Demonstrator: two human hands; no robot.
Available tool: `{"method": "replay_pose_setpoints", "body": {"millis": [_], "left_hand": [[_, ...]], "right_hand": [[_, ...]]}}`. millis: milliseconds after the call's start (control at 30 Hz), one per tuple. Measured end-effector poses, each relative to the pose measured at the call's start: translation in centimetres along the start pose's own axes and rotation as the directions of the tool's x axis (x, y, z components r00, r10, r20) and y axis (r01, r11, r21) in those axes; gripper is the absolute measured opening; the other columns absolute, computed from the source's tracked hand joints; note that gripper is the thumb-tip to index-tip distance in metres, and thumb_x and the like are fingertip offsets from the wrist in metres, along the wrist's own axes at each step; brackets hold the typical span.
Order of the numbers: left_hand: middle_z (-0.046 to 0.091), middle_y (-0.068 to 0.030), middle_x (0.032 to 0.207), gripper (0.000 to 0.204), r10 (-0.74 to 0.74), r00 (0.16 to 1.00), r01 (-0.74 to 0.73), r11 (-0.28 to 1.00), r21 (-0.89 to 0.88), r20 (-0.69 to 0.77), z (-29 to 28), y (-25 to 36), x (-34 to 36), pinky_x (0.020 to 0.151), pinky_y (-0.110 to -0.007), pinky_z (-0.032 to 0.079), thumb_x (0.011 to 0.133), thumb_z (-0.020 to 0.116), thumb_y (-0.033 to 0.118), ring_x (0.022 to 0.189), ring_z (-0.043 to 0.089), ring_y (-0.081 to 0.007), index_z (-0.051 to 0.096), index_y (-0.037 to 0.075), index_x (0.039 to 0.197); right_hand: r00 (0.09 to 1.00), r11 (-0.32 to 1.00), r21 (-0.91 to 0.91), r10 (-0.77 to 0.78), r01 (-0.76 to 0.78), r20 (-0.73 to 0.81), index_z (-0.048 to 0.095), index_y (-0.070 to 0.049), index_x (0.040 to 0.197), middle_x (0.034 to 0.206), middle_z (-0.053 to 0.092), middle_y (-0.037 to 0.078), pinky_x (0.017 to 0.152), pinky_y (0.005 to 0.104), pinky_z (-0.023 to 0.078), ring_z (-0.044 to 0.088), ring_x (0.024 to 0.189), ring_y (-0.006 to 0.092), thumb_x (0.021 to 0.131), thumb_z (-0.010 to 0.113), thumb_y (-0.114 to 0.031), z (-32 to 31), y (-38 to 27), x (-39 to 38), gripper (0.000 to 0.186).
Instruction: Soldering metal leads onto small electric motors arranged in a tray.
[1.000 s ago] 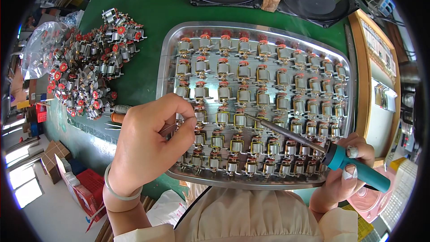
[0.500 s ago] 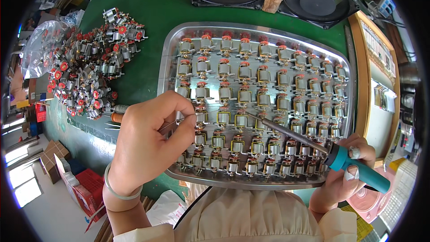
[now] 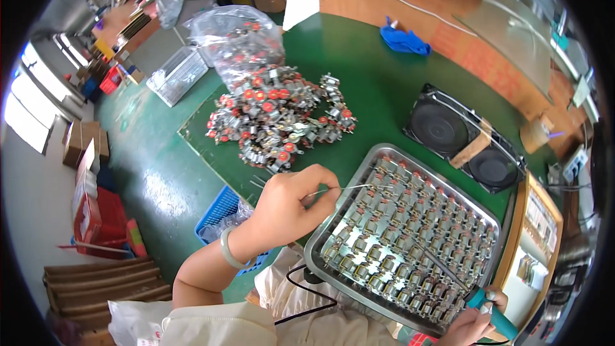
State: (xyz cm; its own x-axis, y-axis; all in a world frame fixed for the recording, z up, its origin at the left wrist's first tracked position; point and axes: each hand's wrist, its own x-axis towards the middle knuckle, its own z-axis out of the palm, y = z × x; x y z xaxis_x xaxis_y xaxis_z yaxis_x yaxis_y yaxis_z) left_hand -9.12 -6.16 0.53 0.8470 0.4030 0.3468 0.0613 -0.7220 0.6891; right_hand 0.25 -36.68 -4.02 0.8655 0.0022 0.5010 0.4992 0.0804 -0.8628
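A thin length of solder wire is pinched between thumb and fingers of my left hand. That hand is just off the left edge of a shallow metal tray, and the wire reaches over the tray's far left corner. My right hand is wrapped round the teal handle of a soldering iron at the near right corner. The iron's shaft slants over the tray, its tip apart from the wire. Rows of small silver coil-like parts, some with red ends, stand in the tray.
A heap of similar red-ended parts lies beyond my left hand, partly in a clear plastic bag. Two black round fans stand past the tray. Right of it is a wooden-framed board. A blue basket sits below the table edge.
The view has swung left, bringing the whole heap and the floor into sight. Wire and iron tip were close together over the tray's middle; now they are apart. Both hands keep their hold.
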Motion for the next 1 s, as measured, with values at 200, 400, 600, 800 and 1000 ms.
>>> {"method": "replay_pose_setpoints", "body": {"millis": [200,400,600,800,1000], "left_hand": [[0.036,-0.0029,0.046,0.006,-0.124,0.992,0.118,0.939,-0.324,0.002,-1.6,-1.7,-1.9,0.039,-0.025,0.027,0.072,0.046,0.004,0.041,0.033,-0.0077,0.042,0.001,0.069],[0.036,-0.0044,0.048,0.005,-0.13,0.988,0.151,0.939,-0.309,0.087,-1.5,-2.4,-1.9,0.04,-0.026,0.029,0.074,0.044,0.003,0.043,0.035,-0.0088,0.04,0.0,0.074],[0.04,-0.0069,0.051,0.008,-0.112,0.974,0.151,0.968,-0.201,0.194,-2.1,-2.2,-0.4,0.04,-0.028,0.029,0.077,0.046,0.004,0.041,0.038,-0.0123,0.038,0.001,0.08],[0.037,-0.0045,0.046,0.008,-0.068,0.977,0.112,0.97,-0.215,0.202,-1.5,-2.0,1.2,0.038,-0.027,0.026,0.077,0.048,0.003,0.039,0.036,-0.0123,0.04,0.002,0.079],[0.03,-0.0006,0.043,0.006,-0.079,0.98,0.114,0.976,-0.187,0.183,-0.4,-2.0,2.9,0.036,-0.024,0.021,0.074,0.054,0.002,0.037,0.027,-0.0066,0.048,0.002,0.072]], "right_hand": [[0.997,1.0,-0.024,-0.02,0.018,-0.07,0.051,0.0,0.082,0.073,0.048,0.007,0.059,0.0267,0.038,0.045,0.065,0.0162,0.073,0.054,-0.022,0.6,-1.2,-0.1,0.024],[0.999,0.996,-0.092,-0.026,0.021,-0.048,0.051,-0.001,0.081,0.074,0.05,0.008,0.056,0.0268,0.04,0.046,0.063,0.016,0.074,0.052,-0.024,0.6,-1.4,-0.4,0.024],[0.995,0.995,-0.092,-0.053,0.046,-0.081,0.051,-0.001,0.084,0.076,0.05,0.007,0.056,0.0254,0.04,0.047,0.063,0.0151,0.074,0.053,-0.02,1.5,-1.2,-0.4,0.021],[0.997,1.0,-0.026,0.015,-0.017,-0.078,0.045,0.002,0.078,0.074,0.042,0.009,0.054,0.0211,0.034,0.041,0.063,0.0132,0.068,0.052,-0.024,1.7,-0.9,0.1,0.029],[0.998,0.997,-0.074,0.025,-0.029,-0.049,0.044,0.002,0.078,0.075,0.042,0.01,0.058,0.0232,0.033,0.039,0.067,0.0146,0.069,0.051,-0.021,1.8,-0.4,0.5,0.026]]}}
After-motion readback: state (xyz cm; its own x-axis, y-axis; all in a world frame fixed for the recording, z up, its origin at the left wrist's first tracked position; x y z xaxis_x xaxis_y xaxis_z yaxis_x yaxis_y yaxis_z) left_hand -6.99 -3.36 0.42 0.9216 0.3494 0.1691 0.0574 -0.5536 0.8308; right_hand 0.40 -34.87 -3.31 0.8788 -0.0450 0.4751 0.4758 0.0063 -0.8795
